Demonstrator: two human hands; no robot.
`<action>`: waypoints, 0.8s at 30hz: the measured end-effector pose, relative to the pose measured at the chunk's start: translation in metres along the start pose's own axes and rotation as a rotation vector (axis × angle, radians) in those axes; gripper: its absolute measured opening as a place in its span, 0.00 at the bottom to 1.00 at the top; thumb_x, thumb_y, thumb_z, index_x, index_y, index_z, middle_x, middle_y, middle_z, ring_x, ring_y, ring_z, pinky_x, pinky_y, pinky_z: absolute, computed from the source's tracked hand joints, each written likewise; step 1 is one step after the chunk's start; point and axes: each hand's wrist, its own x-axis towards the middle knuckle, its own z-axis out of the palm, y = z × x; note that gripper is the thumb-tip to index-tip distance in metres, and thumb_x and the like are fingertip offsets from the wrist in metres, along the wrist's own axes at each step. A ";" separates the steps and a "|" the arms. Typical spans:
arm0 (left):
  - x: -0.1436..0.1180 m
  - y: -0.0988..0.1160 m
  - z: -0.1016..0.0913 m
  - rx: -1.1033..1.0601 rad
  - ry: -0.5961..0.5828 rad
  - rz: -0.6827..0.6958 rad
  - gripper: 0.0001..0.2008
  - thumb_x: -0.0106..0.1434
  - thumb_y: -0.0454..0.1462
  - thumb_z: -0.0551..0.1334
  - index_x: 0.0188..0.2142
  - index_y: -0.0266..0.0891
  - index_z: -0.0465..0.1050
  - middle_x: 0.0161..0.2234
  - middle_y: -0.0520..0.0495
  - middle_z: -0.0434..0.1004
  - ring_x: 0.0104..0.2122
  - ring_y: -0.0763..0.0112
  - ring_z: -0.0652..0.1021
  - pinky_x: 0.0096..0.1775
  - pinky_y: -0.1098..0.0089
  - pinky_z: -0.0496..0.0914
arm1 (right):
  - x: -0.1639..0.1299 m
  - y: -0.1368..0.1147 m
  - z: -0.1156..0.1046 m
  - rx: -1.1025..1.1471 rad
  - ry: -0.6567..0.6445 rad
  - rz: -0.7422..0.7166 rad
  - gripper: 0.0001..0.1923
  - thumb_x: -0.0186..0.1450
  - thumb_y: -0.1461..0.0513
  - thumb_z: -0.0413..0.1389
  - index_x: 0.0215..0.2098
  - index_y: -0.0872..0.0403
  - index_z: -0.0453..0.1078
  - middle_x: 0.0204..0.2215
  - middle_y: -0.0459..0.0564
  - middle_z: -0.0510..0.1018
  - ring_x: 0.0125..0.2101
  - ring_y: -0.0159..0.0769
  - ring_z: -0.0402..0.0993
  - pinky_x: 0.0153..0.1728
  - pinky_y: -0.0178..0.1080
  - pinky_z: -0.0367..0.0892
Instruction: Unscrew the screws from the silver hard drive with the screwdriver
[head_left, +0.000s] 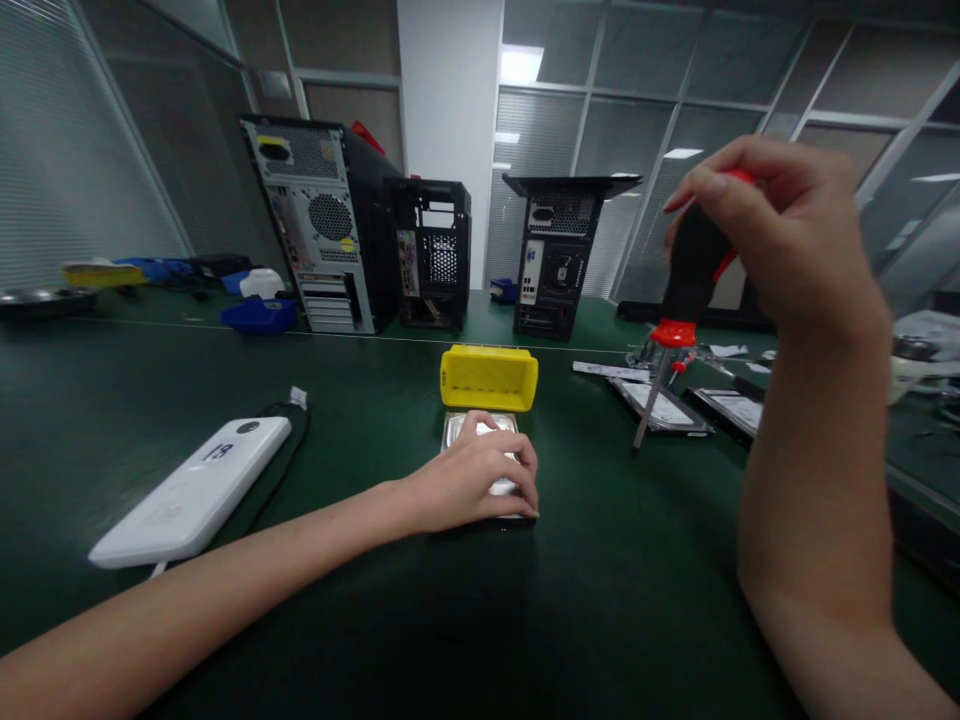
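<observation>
Screwdriver [679, 300]: black and red handle held raised in the air above the mat, well to the right of the drive; its metal shaft runs down and slightly left, tip toward the mat but apart from it.
Long axis: the tool's axis runs steeply top-right to bottom-left, handle up, tip down.
Right hand [780, 240]: fingers closed around the top of the screwdriver handle, wrist bent over it; a grip from above like this would suit turning and pressing down along the shaft, as I judge it.
Left hand [480, 480]: lies palm down on a hard drive [480, 430], fingers spread and curled over its near edge; it presses rather than lifts, likely to keep the drive from sliding.
Hard drive: silver, flat on the green mat [375, 600], near the middle of the table; its long axis runs away from the person, the far end just beside a yellow bin [489, 378].
Yellow bin: open plastic tray, standing crosswise just beyond the drive.
White device [195, 490]: flat pack with a cable, lying to the left, well apart from the hands.
Other drives [664, 408]: several lie flat to the right, under and beyond the screwdriver tip.
Computer towers [330, 235]: three cases stand at the far edge, backs toward the person.
</observation>
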 end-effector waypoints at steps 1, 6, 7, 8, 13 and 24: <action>0.000 -0.001 0.000 -0.007 -0.006 -0.004 0.04 0.65 0.38 0.65 0.38 0.43 0.79 0.44 0.50 0.73 0.48 0.62 0.73 0.56 0.55 0.49 | 0.000 -0.002 0.001 0.029 -0.033 -0.008 0.19 0.62 0.49 0.59 0.30 0.58 0.74 0.19 0.44 0.71 0.19 0.25 0.66 0.19 0.30 0.55; 0.002 -0.004 -0.003 -0.069 -0.088 -0.059 0.07 0.64 0.40 0.66 0.41 0.45 0.80 0.44 0.49 0.73 0.50 0.59 0.72 0.55 0.55 0.51 | -0.005 -0.017 0.005 0.248 -0.249 -0.013 0.16 0.65 0.52 0.57 0.33 0.57 0.72 0.24 0.45 0.73 0.23 0.24 0.70 0.22 0.29 0.66; 0.002 -0.005 -0.004 -0.080 -0.101 -0.066 0.07 0.64 0.40 0.66 0.42 0.45 0.79 0.45 0.49 0.73 0.50 0.59 0.72 0.55 0.55 0.52 | -0.006 -0.020 0.005 0.273 -0.277 -0.025 0.15 0.65 0.52 0.58 0.33 0.57 0.71 0.25 0.46 0.73 0.24 0.25 0.71 0.23 0.29 0.67; 0.002 -0.005 -0.004 -0.085 -0.109 -0.070 0.08 0.64 0.40 0.66 0.43 0.46 0.79 0.45 0.49 0.73 0.50 0.59 0.72 0.55 0.55 0.53 | -0.006 -0.022 0.005 0.290 -0.296 -0.043 0.15 0.65 0.53 0.58 0.34 0.57 0.71 0.26 0.46 0.73 0.24 0.25 0.71 0.24 0.30 0.68; 0.002 -0.004 -0.004 -0.049 -0.120 -0.034 0.10 0.65 0.38 0.65 0.46 0.47 0.78 0.47 0.49 0.75 0.50 0.61 0.73 0.56 0.56 0.54 | -0.008 -0.030 0.007 0.270 -0.435 -0.037 0.16 0.64 0.52 0.58 0.36 0.57 0.70 0.29 0.47 0.74 0.29 0.29 0.73 0.29 0.33 0.71; 0.006 0.004 0.005 0.082 -0.058 0.023 0.09 0.63 0.40 0.67 0.43 0.44 0.78 0.47 0.48 0.76 0.52 0.60 0.73 0.56 0.56 0.52 | -0.002 -0.022 0.009 0.116 -0.969 -0.006 0.15 0.66 0.53 0.57 0.41 0.57 0.73 0.36 0.48 0.77 0.35 0.28 0.76 0.31 0.26 0.73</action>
